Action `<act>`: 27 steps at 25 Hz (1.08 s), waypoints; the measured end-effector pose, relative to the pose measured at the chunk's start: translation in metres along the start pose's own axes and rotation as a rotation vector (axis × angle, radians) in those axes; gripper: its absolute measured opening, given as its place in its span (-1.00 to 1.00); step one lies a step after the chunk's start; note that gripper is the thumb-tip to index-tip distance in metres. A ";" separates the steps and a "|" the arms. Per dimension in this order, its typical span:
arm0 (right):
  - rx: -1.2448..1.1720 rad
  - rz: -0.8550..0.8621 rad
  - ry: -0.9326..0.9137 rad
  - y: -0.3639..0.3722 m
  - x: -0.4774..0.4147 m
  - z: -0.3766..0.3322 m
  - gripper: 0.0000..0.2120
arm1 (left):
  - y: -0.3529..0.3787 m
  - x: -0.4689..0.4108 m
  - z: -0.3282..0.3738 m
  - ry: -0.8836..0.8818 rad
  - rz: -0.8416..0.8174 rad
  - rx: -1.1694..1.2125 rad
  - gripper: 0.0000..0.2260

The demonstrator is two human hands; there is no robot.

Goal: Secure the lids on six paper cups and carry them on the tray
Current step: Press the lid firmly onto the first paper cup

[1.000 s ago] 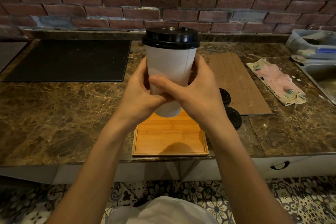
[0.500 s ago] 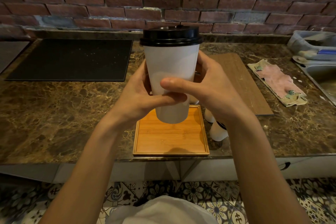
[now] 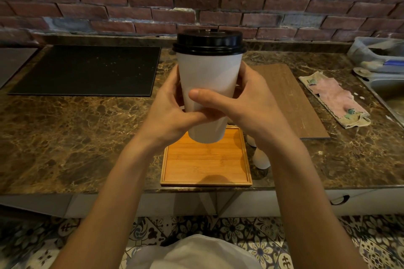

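A tall white paper cup [image 3: 208, 76] with a black lid [image 3: 209, 42] on top is held upright in the air, above the far part of a square bamboo tray [image 3: 205, 164]. My left hand [image 3: 168, 111] wraps the cup's left side and my right hand [image 3: 247, 105] wraps its right side, thumb across the front. The tray lies bare at the counter's front edge. Behind my right wrist, parts of two more white cups [image 3: 261, 158] stand on the counter just right of the tray; their tops are hidden.
The brown marble counter [image 3: 76, 137] carries a black mat [image 3: 87, 70] at the back left, a wooden board [image 3: 288, 98] to the right and a pink cloth [image 3: 334, 98] beyond it. A sink [image 3: 391, 94] and plastic tub [image 3: 378, 54] sit far right. A brick wall stands behind.
Both hands have lifted the lidded cup slightly higher and closer to the camera. The black lids seen right of the tray earlier are now hidden behind my right arm.
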State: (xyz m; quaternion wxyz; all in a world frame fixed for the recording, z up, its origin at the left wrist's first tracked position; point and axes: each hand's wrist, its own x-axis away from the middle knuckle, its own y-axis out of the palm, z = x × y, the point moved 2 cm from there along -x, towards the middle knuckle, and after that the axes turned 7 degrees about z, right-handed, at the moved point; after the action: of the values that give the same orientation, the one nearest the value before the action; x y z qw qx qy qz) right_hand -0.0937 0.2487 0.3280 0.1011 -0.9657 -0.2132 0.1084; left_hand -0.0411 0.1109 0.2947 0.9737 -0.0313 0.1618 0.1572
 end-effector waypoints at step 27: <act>-0.149 -0.137 -0.006 -0.004 -0.002 0.007 -0.47 | -0.009 0.004 0.002 -0.054 -0.048 0.046 -0.31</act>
State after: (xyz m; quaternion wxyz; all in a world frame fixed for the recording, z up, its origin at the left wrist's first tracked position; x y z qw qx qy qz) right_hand -0.0987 0.2524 0.3230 0.0355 -0.9534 -0.2864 0.0881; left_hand -0.0339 0.1042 0.2956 0.9817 -0.0086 0.1381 0.1308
